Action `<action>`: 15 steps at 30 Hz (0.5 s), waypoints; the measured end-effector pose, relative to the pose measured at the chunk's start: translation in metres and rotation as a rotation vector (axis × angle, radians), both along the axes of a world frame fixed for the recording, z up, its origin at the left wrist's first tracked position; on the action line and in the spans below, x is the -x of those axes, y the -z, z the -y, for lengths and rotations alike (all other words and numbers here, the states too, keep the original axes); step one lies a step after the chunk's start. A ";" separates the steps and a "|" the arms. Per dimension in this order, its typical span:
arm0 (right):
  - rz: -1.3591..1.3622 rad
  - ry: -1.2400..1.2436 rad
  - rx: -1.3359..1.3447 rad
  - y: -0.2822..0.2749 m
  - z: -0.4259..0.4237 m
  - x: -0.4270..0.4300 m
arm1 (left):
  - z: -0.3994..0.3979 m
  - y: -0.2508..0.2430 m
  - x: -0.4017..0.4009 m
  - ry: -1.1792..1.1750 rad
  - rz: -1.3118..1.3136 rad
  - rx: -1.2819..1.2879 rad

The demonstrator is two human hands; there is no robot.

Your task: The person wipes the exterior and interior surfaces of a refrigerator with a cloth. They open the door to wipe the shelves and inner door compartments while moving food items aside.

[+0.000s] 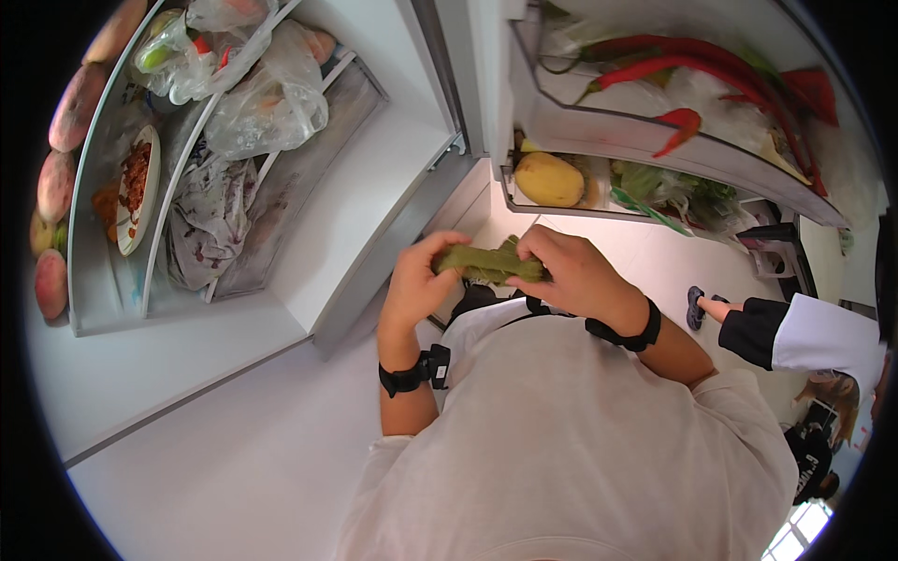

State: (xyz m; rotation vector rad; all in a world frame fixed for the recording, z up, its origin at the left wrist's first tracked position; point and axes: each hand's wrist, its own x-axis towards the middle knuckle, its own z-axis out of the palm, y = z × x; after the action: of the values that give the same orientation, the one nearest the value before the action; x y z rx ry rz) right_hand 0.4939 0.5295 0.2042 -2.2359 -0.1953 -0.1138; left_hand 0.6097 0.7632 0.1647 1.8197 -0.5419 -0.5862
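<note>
In front of my body I hold a green bundle [501, 263], rolled or folded and apparently leafy; its exact kind is hard to tell. My left hand [415, 275] has its thumb and fingers around the left end. At the other end, my right hand [577, 270] pinches the bundle between thumb and fingers. Black bands circle both my wrists. To the left stands an open refrigerator, its glass shelf [156, 263] above a clear drawer [302, 186]. The door bin [673, 144] on the right carries long red chili peppers [691, 52].
A plate of reddish-brown food [137, 189], tied plastic bags [270, 105] and several peach-like fruits [76, 109] sit in the refrigerator. A lower door bin [589, 209] holds a yellow potato-like vegetable [549, 179] and bagged greens [673, 184]. Another person [828, 333] stands at the right.
</note>
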 end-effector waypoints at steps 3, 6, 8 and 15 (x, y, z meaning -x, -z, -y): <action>0.089 -0.019 0.058 0.019 -0.028 -0.023 | 0.016 0.027 -0.009 -0.359 0.070 0.472; 0.339 0.066 0.257 0.060 -0.045 -0.063 | 0.026 0.025 -0.033 -0.216 0.257 0.176; 0.251 0.132 0.262 0.093 -0.057 -0.091 | 0.023 0.032 -0.041 -0.156 0.518 -0.063; 0.250 0.104 0.352 0.147 -0.084 -0.120 | -0.003 0.054 -0.048 0.029 0.313 0.023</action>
State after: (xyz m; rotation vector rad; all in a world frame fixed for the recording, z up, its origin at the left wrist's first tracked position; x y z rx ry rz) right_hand 0.6143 0.6139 0.0567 -2.5793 -0.2488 -0.4469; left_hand 0.6579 0.7667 0.1103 1.8956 -0.7818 -0.3124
